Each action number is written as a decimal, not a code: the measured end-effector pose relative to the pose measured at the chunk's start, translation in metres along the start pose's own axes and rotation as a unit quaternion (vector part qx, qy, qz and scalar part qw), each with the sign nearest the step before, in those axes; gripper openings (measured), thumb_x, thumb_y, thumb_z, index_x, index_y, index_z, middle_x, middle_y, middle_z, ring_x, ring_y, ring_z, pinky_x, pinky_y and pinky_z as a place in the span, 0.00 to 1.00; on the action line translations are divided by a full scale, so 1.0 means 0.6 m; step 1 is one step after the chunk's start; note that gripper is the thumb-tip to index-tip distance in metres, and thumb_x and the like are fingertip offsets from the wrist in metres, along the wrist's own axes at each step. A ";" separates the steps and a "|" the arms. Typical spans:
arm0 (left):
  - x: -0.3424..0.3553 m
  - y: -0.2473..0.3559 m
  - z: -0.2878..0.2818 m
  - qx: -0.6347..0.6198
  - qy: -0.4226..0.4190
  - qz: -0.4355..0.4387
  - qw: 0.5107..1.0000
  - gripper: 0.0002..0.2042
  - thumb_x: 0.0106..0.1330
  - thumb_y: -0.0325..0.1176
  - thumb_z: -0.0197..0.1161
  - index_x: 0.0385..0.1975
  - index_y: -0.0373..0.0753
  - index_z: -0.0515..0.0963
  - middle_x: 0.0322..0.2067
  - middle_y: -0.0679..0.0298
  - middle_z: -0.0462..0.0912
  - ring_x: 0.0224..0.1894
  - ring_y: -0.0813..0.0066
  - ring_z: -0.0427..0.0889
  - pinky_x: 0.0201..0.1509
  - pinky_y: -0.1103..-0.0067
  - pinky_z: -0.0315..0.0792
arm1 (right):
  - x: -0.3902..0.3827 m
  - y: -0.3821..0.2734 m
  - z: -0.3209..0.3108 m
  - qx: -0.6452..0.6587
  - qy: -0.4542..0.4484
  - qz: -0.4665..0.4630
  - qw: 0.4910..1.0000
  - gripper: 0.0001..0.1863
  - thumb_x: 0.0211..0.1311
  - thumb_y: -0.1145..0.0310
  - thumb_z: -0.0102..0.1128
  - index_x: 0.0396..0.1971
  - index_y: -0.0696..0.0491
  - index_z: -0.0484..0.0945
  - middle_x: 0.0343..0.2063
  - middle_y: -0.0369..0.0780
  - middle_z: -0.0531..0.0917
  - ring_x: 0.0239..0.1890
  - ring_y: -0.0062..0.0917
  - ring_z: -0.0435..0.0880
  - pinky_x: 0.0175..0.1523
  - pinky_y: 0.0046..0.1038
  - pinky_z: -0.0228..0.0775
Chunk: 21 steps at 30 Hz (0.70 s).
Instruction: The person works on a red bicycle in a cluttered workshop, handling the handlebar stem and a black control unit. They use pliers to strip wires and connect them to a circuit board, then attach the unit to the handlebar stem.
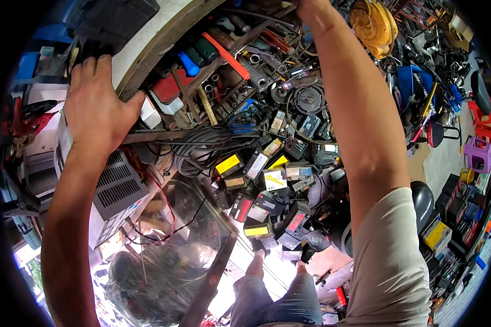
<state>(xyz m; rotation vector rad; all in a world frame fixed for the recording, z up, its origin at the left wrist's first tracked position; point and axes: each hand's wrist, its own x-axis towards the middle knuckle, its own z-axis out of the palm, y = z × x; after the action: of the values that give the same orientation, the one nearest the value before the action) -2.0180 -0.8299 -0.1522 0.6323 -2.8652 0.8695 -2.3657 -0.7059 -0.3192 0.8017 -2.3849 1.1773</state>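
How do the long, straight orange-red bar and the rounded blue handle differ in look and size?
The long, straight orange-red bar is slender; the rounded blue handle is stubby. The bar looks far longer than the handle. The bar is orange-red, the handle blue. Both slant downward to the right in the picture.

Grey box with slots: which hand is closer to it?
Left. The left hand is just above the grey box in the picture; the right hand is farther off, at the top edge.
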 end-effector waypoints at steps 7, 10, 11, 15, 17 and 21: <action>0.007 -0.008 0.012 -0.016 0.041 0.029 0.999 0.38 0.51 0.44 0.75 0.61 0.31 0.73 0.56 0.45 0.77 0.61 0.45 0.74 0.65 0.61 0.71 | 0.056 0.031 0.040 -0.180 -0.117 -0.129 0.968 0.19 0.64 0.58 0.57 0.51 0.48 0.85 0.54 0.43 0.86 0.57 0.38 0.83 0.62 0.36 0.75; -0.001 -0.018 0.017 -0.029 0.041 0.035 0.998 0.38 0.49 0.45 0.76 0.59 0.31 0.74 0.53 0.47 0.78 0.58 0.47 0.75 0.62 0.62 0.72 | 0.044 -0.004 0.058 -0.129 -0.144 -0.091 0.977 0.21 0.64 0.55 0.57 0.54 0.46 0.85 0.58 0.42 0.84 0.62 0.38 0.81 0.64 0.36 0.74; 0.001 -0.017 0.016 -0.039 0.043 0.039 0.998 0.38 0.48 0.45 0.77 0.59 0.31 0.74 0.51 0.48 0.78 0.57 0.48 0.76 0.61 0.62 0.73 | 0.049 0.001 0.058 -0.133 -0.154 -0.096 0.974 0.21 0.64 0.56 0.57 0.53 0.46 0.85 0.57 0.42 0.84 0.61 0.38 0.81 0.64 0.36 0.74; 0.007 -0.011 0.012 -0.066 0.053 0.036 0.996 0.35 0.46 0.43 0.78 0.54 0.32 0.76 0.49 0.51 0.78 0.54 0.49 0.77 0.58 0.62 0.74 | 0.071 0.012 0.058 -0.155 -0.170 -0.148 0.962 0.19 0.64 0.58 0.57 0.52 0.46 0.85 0.55 0.41 0.85 0.59 0.37 0.82 0.61 0.36 0.74; 0.001 -0.012 0.013 -0.070 0.074 0.039 0.994 0.35 0.45 0.42 0.79 0.54 0.33 0.76 0.48 0.52 0.78 0.54 0.50 0.76 0.58 0.62 0.74 | 0.065 0.013 0.065 -0.156 -0.167 -0.200 0.953 0.18 0.65 0.59 0.57 0.51 0.46 0.85 0.54 0.40 0.86 0.58 0.36 0.82 0.60 0.36 0.75; -0.003 -0.010 0.010 -0.058 0.052 0.025 0.997 0.35 0.46 0.44 0.79 0.54 0.34 0.76 0.49 0.52 0.78 0.55 0.50 0.76 0.58 0.63 0.74 | 0.039 0.039 0.045 -0.184 -0.121 -0.321 0.921 0.17 0.65 0.61 0.57 0.50 0.45 0.86 0.52 0.39 0.86 0.56 0.35 0.83 0.58 0.36 0.75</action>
<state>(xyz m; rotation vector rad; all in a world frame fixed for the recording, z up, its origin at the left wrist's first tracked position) -2.0139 -0.8372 -0.1541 0.4905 -2.8237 0.7136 -2.4003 -0.7237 -0.3368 1.4963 -2.1360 0.3703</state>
